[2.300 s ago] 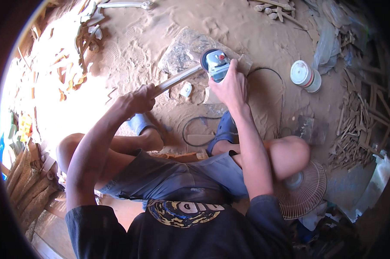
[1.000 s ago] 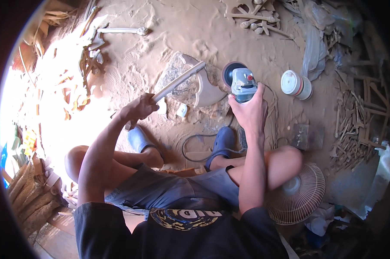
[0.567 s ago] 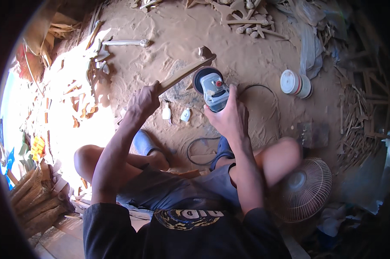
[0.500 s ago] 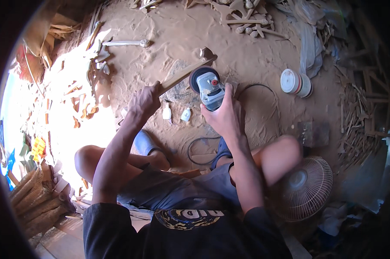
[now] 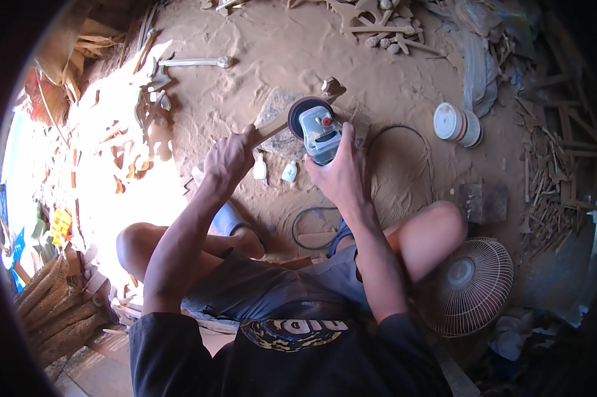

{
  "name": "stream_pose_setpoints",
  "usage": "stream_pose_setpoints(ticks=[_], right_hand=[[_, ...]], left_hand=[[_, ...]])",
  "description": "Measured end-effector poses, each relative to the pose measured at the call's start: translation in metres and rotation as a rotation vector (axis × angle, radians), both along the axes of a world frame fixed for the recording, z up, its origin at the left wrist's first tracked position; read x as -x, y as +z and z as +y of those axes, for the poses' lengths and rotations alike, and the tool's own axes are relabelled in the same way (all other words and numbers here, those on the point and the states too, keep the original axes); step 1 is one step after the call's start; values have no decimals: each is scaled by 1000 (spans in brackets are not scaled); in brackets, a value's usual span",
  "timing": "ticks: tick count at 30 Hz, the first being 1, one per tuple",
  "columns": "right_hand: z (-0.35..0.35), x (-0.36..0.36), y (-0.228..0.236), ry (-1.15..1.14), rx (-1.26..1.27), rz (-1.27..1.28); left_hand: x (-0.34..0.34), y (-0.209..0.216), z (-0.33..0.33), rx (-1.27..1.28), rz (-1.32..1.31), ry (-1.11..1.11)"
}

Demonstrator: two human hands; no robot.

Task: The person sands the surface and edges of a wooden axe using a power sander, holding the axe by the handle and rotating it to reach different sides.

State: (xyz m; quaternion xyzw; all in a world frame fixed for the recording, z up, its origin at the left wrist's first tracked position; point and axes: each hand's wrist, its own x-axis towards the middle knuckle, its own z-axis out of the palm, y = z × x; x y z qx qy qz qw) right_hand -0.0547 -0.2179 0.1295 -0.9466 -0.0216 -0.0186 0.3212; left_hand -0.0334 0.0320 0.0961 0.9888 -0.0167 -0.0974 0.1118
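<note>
The left hand (image 5: 229, 155) is clamped around the near end of a long wooden stick (image 5: 292, 118), holding it slanted up and away, so its far, carved end stays off the sandy floor (image 5: 259, 59). The right hand (image 5: 341, 173) grips the body of a grey angle grinder (image 5: 317, 129), disc turned toward the stick's middle, seemingly touching it. So the stick runs from the left hand across to just beyond the right. Between the hands two small white bottles (image 5: 274, 170) lie on the sand. Farther right sits a white lidded tub (image 5: 456, 124); beside the right knee, a round fan (image 5: 470, 286).
</note>
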Motion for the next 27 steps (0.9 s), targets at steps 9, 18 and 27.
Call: stream_pose_setpoints(ticks=[9,18,27], right_hand=[[-8,3,4,-117,6,65],[-20,10,-18,54,-407,73],[-18,1,-29,36,-403,108]], left_hand=[[4,-10,5,3,6,30],[6,-35,17,21,-23,-1],[6,-44,19,3,-17,-6]])
